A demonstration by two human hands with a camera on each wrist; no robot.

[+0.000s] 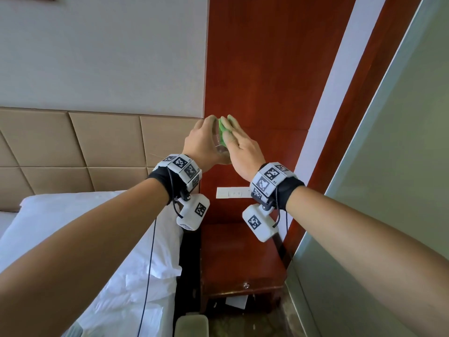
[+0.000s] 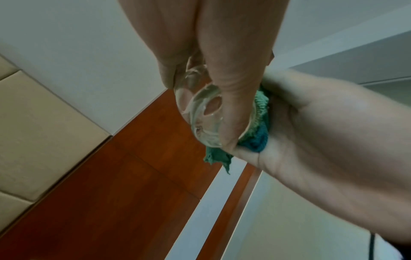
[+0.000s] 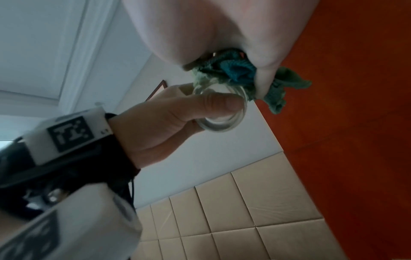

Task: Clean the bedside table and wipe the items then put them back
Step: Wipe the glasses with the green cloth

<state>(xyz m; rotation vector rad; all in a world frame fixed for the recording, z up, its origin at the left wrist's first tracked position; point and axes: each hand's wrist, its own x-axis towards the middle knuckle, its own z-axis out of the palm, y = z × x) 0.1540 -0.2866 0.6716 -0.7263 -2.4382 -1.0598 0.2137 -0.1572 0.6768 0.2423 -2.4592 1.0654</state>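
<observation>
Held up at chest height, well above the bedside table [image 1: 243, 251]: a clear drinking glass [image 1: 221, 148], tilted away, thick base nearest the wrists, mouth pointing forward and up toward the red wood wall panel [image 1: 262, 69]. Gripped round its side by the left hand [image 1: 206, 144], thumb curled across the wall near the base, fingers wrapped on the far side. Pressed against the glass from the right: a green cloth [image 1: 222, 132], bunched and pinched by the right hand [image 1: 240, 144], its fingers extended along the glass over the cloth, thumb underneath. Both hands touching the glass or cloth, neither nearer than the other; long axis of the glass running roughly along the line of the fingers. Judged as mid-wipe of the glass, with setting it back down on the table not yet done, a straight lowering beneath the hands.

Below, a glossy reddish table top with a drawer knob [image 1: 246, 285] at its front. On the wall panel above it, a white switch plate [image 1: 232, 192]. To the left, a bed with white linen [image 1: 85, 239] and a tan padded headboard [image 1: 73, 147]. To the right, a frosted glass partition [image 1: 388, 142].
</observation>
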